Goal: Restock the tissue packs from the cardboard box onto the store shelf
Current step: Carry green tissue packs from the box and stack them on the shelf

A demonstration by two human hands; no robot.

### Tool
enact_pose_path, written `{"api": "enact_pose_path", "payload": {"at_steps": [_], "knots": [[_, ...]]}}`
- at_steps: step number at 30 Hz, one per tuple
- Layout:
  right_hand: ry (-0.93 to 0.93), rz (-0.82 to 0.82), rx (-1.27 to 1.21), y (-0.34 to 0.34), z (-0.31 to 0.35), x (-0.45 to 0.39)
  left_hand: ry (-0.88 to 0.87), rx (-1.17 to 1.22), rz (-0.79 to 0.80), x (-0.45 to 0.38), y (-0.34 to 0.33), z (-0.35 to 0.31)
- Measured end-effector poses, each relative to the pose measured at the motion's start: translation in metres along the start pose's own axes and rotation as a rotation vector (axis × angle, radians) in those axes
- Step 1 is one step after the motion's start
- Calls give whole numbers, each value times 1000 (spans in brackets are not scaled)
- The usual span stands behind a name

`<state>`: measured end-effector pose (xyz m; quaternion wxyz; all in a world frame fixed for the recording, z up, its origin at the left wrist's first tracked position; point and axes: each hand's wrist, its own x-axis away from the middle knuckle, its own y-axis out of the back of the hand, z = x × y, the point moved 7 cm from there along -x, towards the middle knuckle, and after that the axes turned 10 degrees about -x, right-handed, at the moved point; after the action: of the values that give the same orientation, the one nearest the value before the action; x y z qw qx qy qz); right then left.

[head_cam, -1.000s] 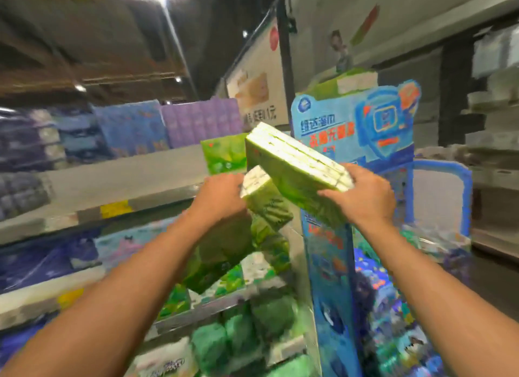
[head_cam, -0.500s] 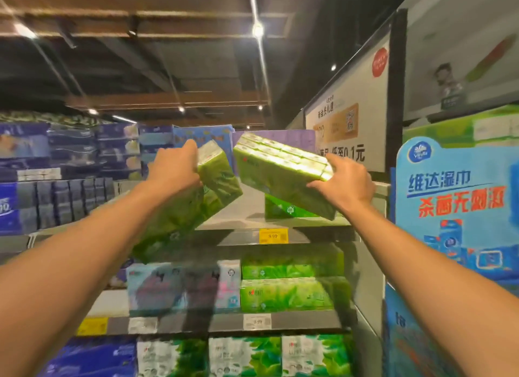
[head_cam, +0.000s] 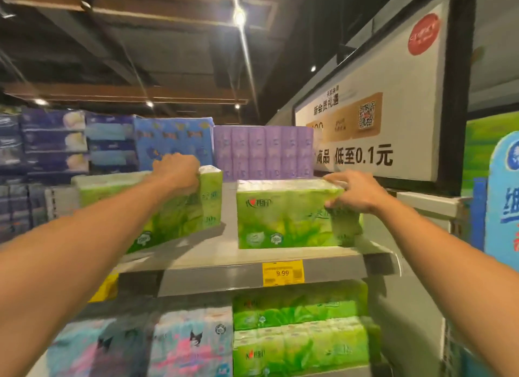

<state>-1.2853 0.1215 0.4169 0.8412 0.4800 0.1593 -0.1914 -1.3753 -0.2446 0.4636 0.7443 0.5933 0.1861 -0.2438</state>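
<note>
Two green tissue packs are on the top shelf [head_cam: 213, 275]. My left hand [head_cam: 177, 171] grips the top far corner of the left green pack [head_cam: 174, 216], which is tilted, its near end hidden behind my forearm. My right hand [head_cam: 351, 191] grips the upper right corner of the right green pack [head_cam: 283, 222], which stands upright on the shelf near its front edge. A gap of bare shelf lies between the two packs. The cardboard box is not in view.
Purple packs [head_cam: 264, 152] and blue packs [head_cam: 174, 138] stand behind on the shelf. A yellow 9.99 price tag [head_cam: 283, 272] hangs on the shelf edge. Below are more green packs [head_cam: 300, 340] and pastel packs [head_cam: 191, 343]. A white sign board [head_cam: 373, 124] and blue display [head_cam: 505, 202] stand on the right.
Both hands have carried the green packs up and forward from mid-air onto the top shelf; the right pack has turned upright, the left one has lowered toward the shelf.
</note>
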Motion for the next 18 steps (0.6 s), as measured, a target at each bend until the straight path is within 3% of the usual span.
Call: {"api": "enact_pose_path", "payload": {"at_steps": [4,8,13,18], "knots": [[83,-43,276,-10,35,-12,-157,46,85,-24,-36,-23],[370,7,225,-56,109,-10,-291,57,180,-33,-50,-39],[421,22,269,-90,133,-11,-222,178,198,-30,-51,5],[464,-67,283,-87,121,-13,30,138,99,-8,-55,80]]}}
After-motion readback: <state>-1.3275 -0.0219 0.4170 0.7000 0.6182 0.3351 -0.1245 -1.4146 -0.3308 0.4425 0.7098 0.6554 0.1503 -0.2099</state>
